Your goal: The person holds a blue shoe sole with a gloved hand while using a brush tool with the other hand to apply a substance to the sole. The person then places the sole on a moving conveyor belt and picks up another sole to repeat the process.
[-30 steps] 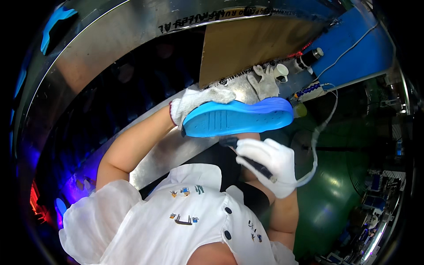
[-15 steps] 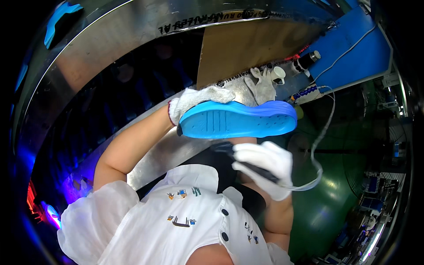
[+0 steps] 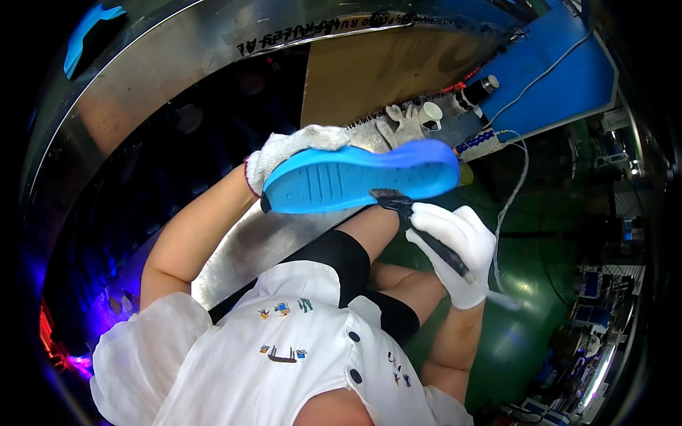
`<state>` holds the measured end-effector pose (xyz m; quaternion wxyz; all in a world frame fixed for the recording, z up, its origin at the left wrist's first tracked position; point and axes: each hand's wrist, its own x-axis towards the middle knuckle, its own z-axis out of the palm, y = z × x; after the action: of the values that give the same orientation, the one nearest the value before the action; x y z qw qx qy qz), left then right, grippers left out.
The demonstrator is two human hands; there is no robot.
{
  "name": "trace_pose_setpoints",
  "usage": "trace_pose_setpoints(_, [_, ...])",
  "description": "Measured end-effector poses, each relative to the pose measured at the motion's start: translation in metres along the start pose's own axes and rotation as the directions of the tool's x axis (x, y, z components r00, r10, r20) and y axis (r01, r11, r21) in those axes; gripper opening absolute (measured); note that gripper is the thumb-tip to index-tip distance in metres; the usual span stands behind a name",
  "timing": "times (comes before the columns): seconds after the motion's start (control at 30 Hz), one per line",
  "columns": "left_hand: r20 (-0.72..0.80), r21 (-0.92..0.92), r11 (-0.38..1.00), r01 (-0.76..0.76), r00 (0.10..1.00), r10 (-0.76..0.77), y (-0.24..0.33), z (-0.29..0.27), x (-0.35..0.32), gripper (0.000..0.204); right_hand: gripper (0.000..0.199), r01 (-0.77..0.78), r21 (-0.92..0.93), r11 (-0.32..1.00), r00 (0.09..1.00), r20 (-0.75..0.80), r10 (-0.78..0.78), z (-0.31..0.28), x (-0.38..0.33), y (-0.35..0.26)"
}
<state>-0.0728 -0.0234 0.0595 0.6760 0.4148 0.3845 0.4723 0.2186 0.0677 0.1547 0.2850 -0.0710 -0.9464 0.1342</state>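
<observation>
A bright blue shoe sole point(image 3: 334, 183), shading to violet at its right end, is held lengthwise with its grooved face toward me. My left hand point(image 3: 295, 147), in a white knit glove, is closed around its far left edge; the fingertips behind it are hidden. In my right hand point(image 3: 465, 245), also white-gloved, is a dark-handled brush point(image 3: 393, 200). Its flat black tip touches the near edge of the sole, right of the middle. The handle runs back under my curled fingers toward the wrist.
Beyond the sole lie a worn grey glove point(image 3: 405, 129), a white cup point(image 3: 430, 116) and a black bottle point(image 3: 477, 91). A brown board point(image 3: 376, 82) and a curved metal rim point(image 3: 149, 71) stand behind. A pale hose point(image 3: 522, 177) hangs at the right, beside the blue panel point(image 3: 547, 82).
My right hand has shifted right, and the brush tip has come up from below the sole onto its near edge. The sole and left hand sit slightly further left and higher.
</observation>
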Motion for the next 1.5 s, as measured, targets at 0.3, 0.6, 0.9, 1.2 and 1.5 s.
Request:
trace_pose_setpoints(0.3, [-0.364, -0.495, 0.712, -0.497, 0.863, 0.350, -0.024, 0.113, 0.008, 0.066, 0.034, 0.067, -0.199, 0.978, 0.925, -0.356, -0.136, 0.066, 0.004, -0.021])
trace_pose_setpoints(0.6, [-0.295, -0.727, 0.554, -0.406, 0.913, 0.283, -0.004, 0.074, -0.081, 0.085, 0.041, 0.039, 0.760, 0.648, 0.775, -0.433, 0.461, 0.057, -0.044, -0.033])
trace_pose_setpoints(0.9, [-0.226, 0.211, 0.662, -0.719, 0.623, 0.749, 0.241, -0.039, -0.325, 0.063, 0.028, 0.025, 0.920, 0.392, 0.836, -0.235, 0.496, 0.072, -0.033, -0.048])
trace_pose_setpoints(1.2, [-0.626, -0.255, 0.071, 0.964, -0.221, 0.748, 0.212, 0.036, -0.331, 0.029, 0.040, -0.080, 0.953, 0.291, 0.832, -0.097, 0.547, 0.075, -0.045, -0.033])
trace_pose_setpoints(1.5, [-0.454, 0.823, 0.564, 0.071, -0.517, 0.726, 0.121, 0.121, -0.181, 0.030, 0.021, -0.310, 0.895, 0.322, 0.645, -0.050, 0.762, 0.077, -0.057, -0.022])
